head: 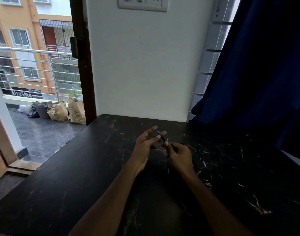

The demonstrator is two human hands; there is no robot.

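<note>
- Head view, pen (162, 137): dark barrel with a blue end, held just above the tabletop (77, 167) between both hands.
- Right hand (179, 155): I see its fingers curled round the lower barrel, thumb on top.
- Left hand (145, 147): loosely spread, thumb and forefinger pinching the blue end.
- Step, as I judge it: working that end loose. I'd grip firmly with the right hand and twist in small turns, low over the tabletop.
- Nearby: thin dark stick (201, 156) lying right of the hands. Loose parts could vanish against the dark surface.
- Beyond: blue curtain (256, 65) at right.
</note>
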